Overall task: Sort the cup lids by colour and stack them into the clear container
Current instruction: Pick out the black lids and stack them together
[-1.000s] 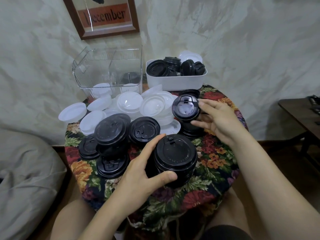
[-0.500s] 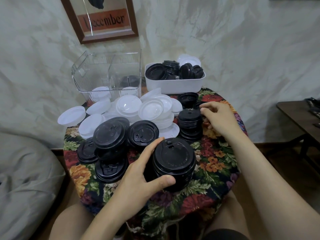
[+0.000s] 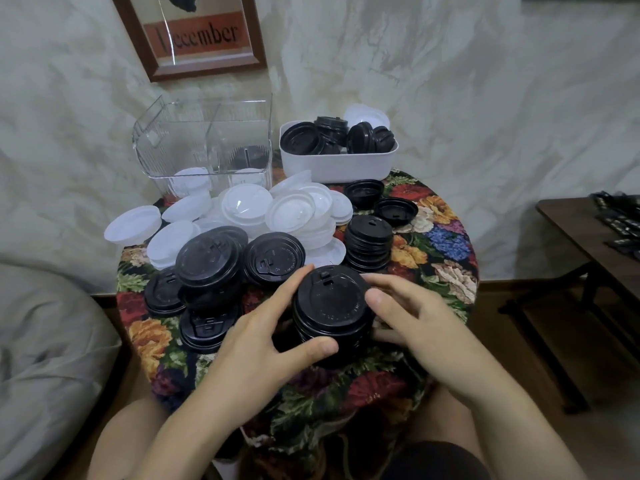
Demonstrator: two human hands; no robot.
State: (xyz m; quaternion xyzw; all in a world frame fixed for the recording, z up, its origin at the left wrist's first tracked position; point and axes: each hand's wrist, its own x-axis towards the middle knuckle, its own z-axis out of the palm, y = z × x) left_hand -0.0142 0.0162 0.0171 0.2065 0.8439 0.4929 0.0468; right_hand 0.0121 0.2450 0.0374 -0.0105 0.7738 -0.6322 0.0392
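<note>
A tall stack of black lids (image 3: 330, 311) stands at the near middle of the round table. My left hand (image 3: 263, 332) grips its left side, thumb in front. My right hand (image 3: 412, 313) holds its right side with curled fingers. A second black stack (image 3: 370, 242) stands behind it, apart from both hands. Loose black lids (image 3: 207, 258) lie to the left, and white lids (image 3: 270, 211) are heaped behind them. The clear container (image 3: 204, 140) stands at the back left with a few white lids and a dark one inside.
A white tub (image 3: 337, 164) holding black and white lids sits at the back right. Two upturned black lids (image 3: 394, 209) lie near it. The floral tablecloth (image 3: 440, 244) covers the table. A dark side table (image 3: 585, 233) stands to the right, a grey cushion (image 3: 45, 358) to the left.
My right hand left the second black stack, where it had set down a lid, and came back to grip the right side of the near stack. My left hand stayed on that stack.
</note>
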